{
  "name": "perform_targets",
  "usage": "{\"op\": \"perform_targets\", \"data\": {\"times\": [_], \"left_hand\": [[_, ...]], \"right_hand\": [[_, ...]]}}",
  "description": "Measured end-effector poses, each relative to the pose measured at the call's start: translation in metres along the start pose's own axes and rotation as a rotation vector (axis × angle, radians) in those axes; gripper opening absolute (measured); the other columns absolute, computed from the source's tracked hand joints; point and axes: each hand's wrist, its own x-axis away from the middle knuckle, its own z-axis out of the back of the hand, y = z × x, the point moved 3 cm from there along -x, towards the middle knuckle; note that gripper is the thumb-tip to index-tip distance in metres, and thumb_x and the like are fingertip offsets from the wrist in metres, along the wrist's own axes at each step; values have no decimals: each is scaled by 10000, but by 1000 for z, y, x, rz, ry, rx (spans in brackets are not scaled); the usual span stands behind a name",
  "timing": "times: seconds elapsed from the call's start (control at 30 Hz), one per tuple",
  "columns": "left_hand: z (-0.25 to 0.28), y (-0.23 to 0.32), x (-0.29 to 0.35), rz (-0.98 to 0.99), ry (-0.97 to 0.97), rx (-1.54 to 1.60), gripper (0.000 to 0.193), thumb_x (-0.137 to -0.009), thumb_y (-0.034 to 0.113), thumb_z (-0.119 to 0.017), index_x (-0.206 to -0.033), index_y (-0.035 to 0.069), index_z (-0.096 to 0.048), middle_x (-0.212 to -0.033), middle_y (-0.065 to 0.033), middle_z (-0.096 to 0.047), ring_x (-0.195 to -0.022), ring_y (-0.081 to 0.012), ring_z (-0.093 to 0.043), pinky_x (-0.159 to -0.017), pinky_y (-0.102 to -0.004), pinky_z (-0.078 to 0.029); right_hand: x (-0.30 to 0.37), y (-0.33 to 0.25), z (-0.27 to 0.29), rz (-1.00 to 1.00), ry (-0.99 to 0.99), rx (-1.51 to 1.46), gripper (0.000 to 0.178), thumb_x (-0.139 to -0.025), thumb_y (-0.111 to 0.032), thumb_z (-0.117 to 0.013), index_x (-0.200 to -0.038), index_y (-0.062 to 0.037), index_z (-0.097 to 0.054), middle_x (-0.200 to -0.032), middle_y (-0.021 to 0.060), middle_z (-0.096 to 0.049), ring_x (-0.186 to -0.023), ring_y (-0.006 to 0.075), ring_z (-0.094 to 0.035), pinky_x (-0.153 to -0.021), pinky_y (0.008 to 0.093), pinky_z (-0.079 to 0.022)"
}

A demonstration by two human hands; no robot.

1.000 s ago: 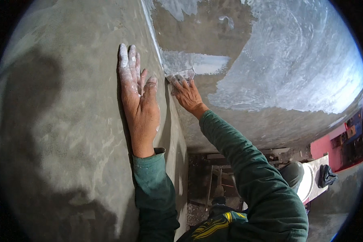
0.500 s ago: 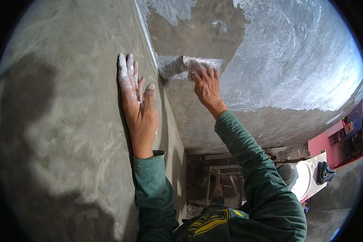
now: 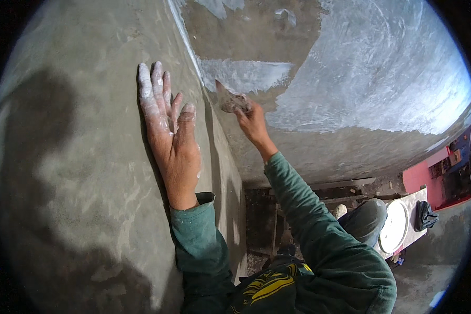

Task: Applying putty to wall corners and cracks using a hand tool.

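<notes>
My left hand [image 3: 171, 144] lies flat against the bare grey wall [image 3: 94, 136] on the left, fingers stretched upward and smeared with white. My right hand [image 3: 254, 124] grips a putty-coated scraper [image 3: 227, 100] close to the inside corner. The tool's blade is tilted, one tip pointing up; whether it touches the wall I cannot tell. Just above it, a fresh band of white putty [image 3: 251, 73] runs out from the corner on the facing wall. A broad area of whitish putty [image 3: 371, 73] covers that wall further right, with bare grey patches around it.
At lower right, a round white bucket [image 3: 393, 227] stands on a board [image 3: 411, 233] beside a crumpled black plastic bag [image 3: 425, 215]. My bent knee [image 3: 370, 215] is next to the bucket. Wooden pieces lie far below, near the wall's foot.
My right hand has turned the scraper and moved it down and left, off the putty band, which now shows whole. My left hand remains flat on the wall, slightly further left in view.
</notes>
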Motion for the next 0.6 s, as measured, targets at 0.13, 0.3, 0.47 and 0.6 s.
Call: {"op": "perform_targets", "data": {"times": [0.13,0.3,0.47,0.6], "left_hand": [[-1,1,-2,-10,4,-4,760,-952,219,-562,-1552,93,-112,-1558,-186,-272,-1430,-365,-294,-1125,-528,-317],[-1,2,-2,0,8,-12,770,-949,232,-573,-1550,88,-115,-1554,-193,-277,-1430,-365,-294,-1127,-531,-315],[0,-2,0,-4,14,-9,776,-946,243,-581,-1549,86,-120,-1552,-197,-277,-1435,-371,-278,-1129,-541,-307],[0,-3,-1,-30,8,1,767,-948,230,-575,-1549,84,-123,-1552,-204,-273,-1436,-375,-274,-1130,-541,-300]], "right_hand": [[-10,1,-17,-103,46,84,296,-859,-65,-635,-1136,37,-616,-986,211,-690,-919,268,-674,-818,327,-488],[-19,7,-41,-43,74,156,312,-829,-48,-643,-1130,30,-620,-945,244,-673,-889,415,-646,-792,380,-494],[-16,1,-64,73,186,209,282,-842,-82,-611,-1112,-1,-624,-976,277,-641,-920,464,-594,-820,505,-464],[-11,-1,-85,-118,127,239,246,-850,-92,-602,-1074,7,-631,-965,287,-633,-911,475,-580,-826,526,-447]]}}
